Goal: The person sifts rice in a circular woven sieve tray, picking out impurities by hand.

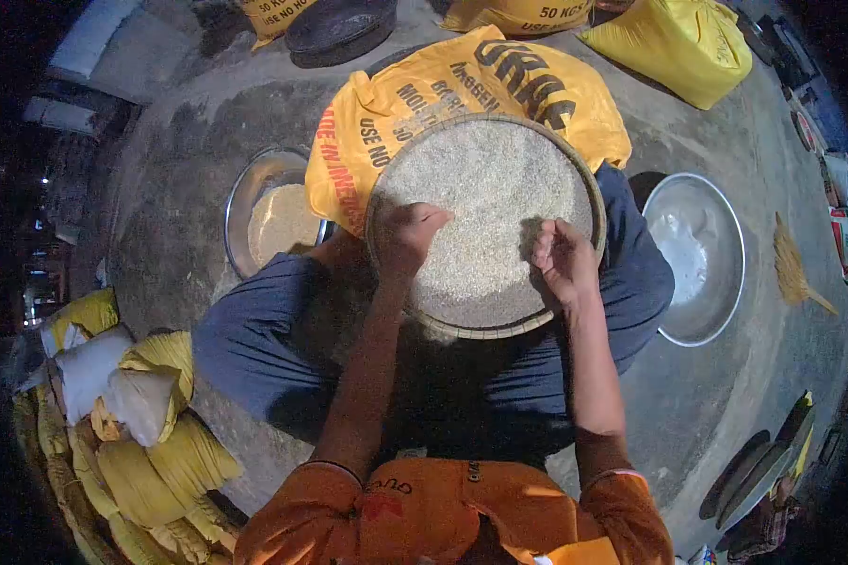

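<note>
A round woven tray [485, 331] with a pale rim rests over my crossed legs and the edge of a printed yellow sack [358, 141]. Pale grain [490, 174] covers most of its surface. My left hand [413, 235] is over the tray's left side, its thumb and fingers brought together; whatever they may pinch is too small to see. Over the right side of the grain is my right hand [563, 259], palm turned inward and fingers curled together, with nothing clearly visible in them.
A metal basin [234, 212] holding brownish grain stands left; a wide metal basin [737, 259] with whitish contents stands right. Beyond it lies a straw brush [791, 264]. A black bowl [339, 38] and a yellow sack [678, 47] are ahead. More sacks [160, 471] are stacked lower left.
</note>
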Demonstrator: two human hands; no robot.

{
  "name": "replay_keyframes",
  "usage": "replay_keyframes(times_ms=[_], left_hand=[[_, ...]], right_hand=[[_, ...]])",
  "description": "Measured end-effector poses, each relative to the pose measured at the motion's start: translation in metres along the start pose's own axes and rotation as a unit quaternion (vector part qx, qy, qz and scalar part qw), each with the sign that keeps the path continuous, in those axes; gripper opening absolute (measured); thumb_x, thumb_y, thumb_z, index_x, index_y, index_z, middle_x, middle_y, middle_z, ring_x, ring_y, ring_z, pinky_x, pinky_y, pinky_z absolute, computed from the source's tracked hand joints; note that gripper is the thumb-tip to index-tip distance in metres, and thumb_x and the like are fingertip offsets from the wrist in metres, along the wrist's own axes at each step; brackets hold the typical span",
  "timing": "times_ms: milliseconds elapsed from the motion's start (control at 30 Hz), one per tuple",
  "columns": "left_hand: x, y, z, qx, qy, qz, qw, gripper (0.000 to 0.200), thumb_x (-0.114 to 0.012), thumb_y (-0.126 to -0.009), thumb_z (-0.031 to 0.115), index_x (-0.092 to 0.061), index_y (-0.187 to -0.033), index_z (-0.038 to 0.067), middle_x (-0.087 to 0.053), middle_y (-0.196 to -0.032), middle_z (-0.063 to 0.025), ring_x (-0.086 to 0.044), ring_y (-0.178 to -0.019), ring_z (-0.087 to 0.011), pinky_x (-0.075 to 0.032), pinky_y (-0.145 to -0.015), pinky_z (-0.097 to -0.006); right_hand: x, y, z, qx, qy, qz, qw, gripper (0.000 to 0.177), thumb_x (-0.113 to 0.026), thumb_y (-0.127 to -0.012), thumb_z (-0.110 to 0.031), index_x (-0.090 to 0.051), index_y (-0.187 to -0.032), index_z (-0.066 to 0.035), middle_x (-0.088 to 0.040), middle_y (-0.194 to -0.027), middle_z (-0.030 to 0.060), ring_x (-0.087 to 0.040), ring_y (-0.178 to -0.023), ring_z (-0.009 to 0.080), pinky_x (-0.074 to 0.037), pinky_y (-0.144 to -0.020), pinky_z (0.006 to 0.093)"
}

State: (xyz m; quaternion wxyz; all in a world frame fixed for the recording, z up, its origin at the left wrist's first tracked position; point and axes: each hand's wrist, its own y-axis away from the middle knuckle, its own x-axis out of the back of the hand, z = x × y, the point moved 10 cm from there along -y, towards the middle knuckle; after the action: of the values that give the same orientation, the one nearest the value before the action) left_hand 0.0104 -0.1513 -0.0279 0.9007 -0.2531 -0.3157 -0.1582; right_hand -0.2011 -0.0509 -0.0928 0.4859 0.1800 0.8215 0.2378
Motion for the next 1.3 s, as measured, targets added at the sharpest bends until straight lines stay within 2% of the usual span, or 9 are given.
replay_keyframes(times_ms=[67,133,267,533,833,967,1067,1133,1300], left_hand=[[-0.004,0.003,0.002,0.034,-0.008,-0.022,0.999,0.007,-0.069,-0.077,0.011,-0.070,-0.081,0.005,-0.067,-0.079,-0.0098,-0.063,-0.067,-0.0252,-0.050,-0.063,-0.0351],[0.002,-0.001,0.021,0.230,0.010,-0.092,0.969,0.017,-0.068,-0.083,0.018,-0.069,-0.086,0.001,-0.066,-0.078,-0.0107,-0.063,-0.073,-0.0180,-0.050,-0.069,-0.0308],[-0.012,0.014,0.035,0.155,0.082,-0.030,0.984,0.012,-0.071,-0.077,0.014,-0.070,-0.084,0.004,-0.067,-0.082,-0.0115,-0.064,-0.072,-0.0270,-0.050,-0.067,-0.0373],[-0.027,0.026,0.073,0.077,-0.055,-0.034,0.995,0.012,-0.074,-0.072,0.007,-0.069,-0.083,0.005,-0.066,-0.080,-0.0128,-0.064,-0.073,-0.0281,-0.051,-0.068,-0.0348],[-0.002,0.034,0.044,0.167,0.051,-0.015,0.985,0.009,-0.070,-0.076,0.010,-0.064,-0.079,0.003,-0.065,-0.074,-0.0118,-0.064,-0.071,-0.0279,-0.050,-0.066,-0.0355],[0.004,0.036,0.033,0.103,-0.002,0.010,0.995,0.008,-0.069,-0.076,0.009,-0.063,-0.077,0.004,-0.064,-0.074,-0.0110,-0.064,-0.071,-0.0268,-0.050,-0.066,-0.0355],[0.008,0.037,0.030,0.131,-0.018,0.012,0.991,0.009,-0.070,-0.076,0.010,-0.063,-0.077,0.005,-0.063,-0.075,-0.0106,-0.064,-0.071,-0.0270,-0.050,-0.066,-0.0354],[0.010,0.039,0.020,0.207,-0.006,0.015,0.978,0.009,-0.070,-0.076,0.010,-0.063,-0.078,0.005,-0.062,-0.076,-0.0106,-0.064,-0.071,-0.0278,-0.050,-0.066,-0.0354],[0.013,0.034,0.032,0.167,0.047,0.014,0.985,0.010,-0.070,-0.078,0.011,-0.065,-0.082,0.003,-0.065,-0.077,-0.0102,-0.064,-0.069,-0.0230,-0.050,-0.065,-0.0328]], right_hand=[[0.002,-0.002,-0.001,0.002,0.017,-0.005,1.000,0.024,-0.044,-0.097,-0.020,-0.057,-0.089,-0.001,-0.056,-0.069,0.0042,-0.053,-0.056,0.0159,-0.045,-0.053,0.0267],[0.000,-0.005,-0.001,0.015,0.011,-0.048,0.999,0.025,-0.044,-0.097,-0.020,-0.057,-0.089,-0.001,-0.056,-0.069,0.0041,-0.053,-0.057,0.0162,-0.045,-0.053,0.0269],[0.007,-0.009,0.002,-0.003,-0.003,-0.027,1.000,0.026,-0.043,-0.097,-0.021,-0.057,-0.089,-0.001,-0.056,-0.069,0.0038,-0.054,-0.057,0.0167,-0.045,-0.052,0.0271],[0.005,-0.010,0.003,-0.005,0.015,-0.041,0.999,0.025,-0.044,-0.097,-0.022,-0.058,-0.089,-0.002,-0.056,-0.069,0.0033,-0.055,-0.056,0.0158,-0.046,-0.052,0.0260],[0.005,-0.013,0.007,-0.009,0.012,-0.057,0.998,0.024,-0.044,-0.097,-0.021,-0.058,-0.090,-0.002,-0.057,-0.068,0.0034,-0.056,-0.056,0.0158,-0.046,-0.052,0.0262],[0.011,-0.014,0.007,-0.010,0.024,-0.026,0.999,0.025,-0.042,-0.097,-0.021,-0.055,-0.088,-0.002,-0.052,-0.070,0.0032,-0.051,-0.059,0.0162,-0.045,-0.054,0.0269],[0.008,-0.014,0.008,-0.008,0.012,-0.054,0.998,0.023,-0.047,-0.096,-0.021,-0.058,-0.090,-0.002,-0.056,-0.069,0.0031,-0.055,-0.056,0.0154,-0.047,-0.053,0.0252],[0.008,-0.011,0.007,-0.011,0.030,-0.029,0.999,0.023,-0.047,-0.096,-0.021,-0.058,-0.091,-0.002,-0.056,-0.069,0.0032,-0.055,-0.057,0.0150,-0.047,-0.053,0.0251],[-0.003,-0.003,0.009,-0.009,0.032,-0.052,0.998,0.023,-0.045,-0.096,-0.019,-0.058,-0.090,-0.001,-0.055,-0.069,0.0032,-0.054,-0.057,0.0143,-0.047,-0.053,0.0246]])
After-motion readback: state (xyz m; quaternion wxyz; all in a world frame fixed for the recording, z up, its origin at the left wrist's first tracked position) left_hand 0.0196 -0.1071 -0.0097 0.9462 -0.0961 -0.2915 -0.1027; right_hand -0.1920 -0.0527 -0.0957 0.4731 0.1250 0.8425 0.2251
